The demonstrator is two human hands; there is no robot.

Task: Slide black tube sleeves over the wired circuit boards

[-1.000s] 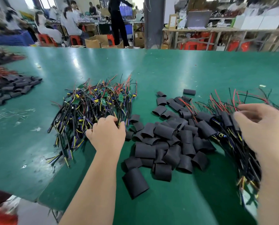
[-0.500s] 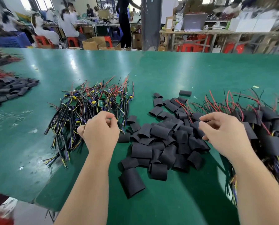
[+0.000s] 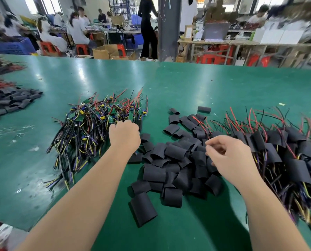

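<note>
Your left grip point(image 3: 124, 137) sits at the 4 o'clock edge of the heap of wired circuit boards point(image 3: 96, 118), which lies at 11 o'clock on the bench point(image 3: 187, 84). Its fingers curl down into the wires, and from behind I cannot tell whether they have hold of one. Your right grip point(image 3: 229, 156) hovers over the black tube sleeves point(image 3: 172, 160) heaped at 12 to 1 o'clock, fingers loosely bent, with nothing visible in them. The sleeved boards point(image 3: 292, 151) lie at 2 o'clock, touching the sleeve heap.

Tangling is the main risk. The leads are interlaced, so pulling one board will likely drag its neighbours into the sleeves. The sleeves lie flattened and overlapping, so you may pinch two at once, or a flat mouth may snag on a component. Loose sleeves could also slide under the finished leads unnoticed.
</note>
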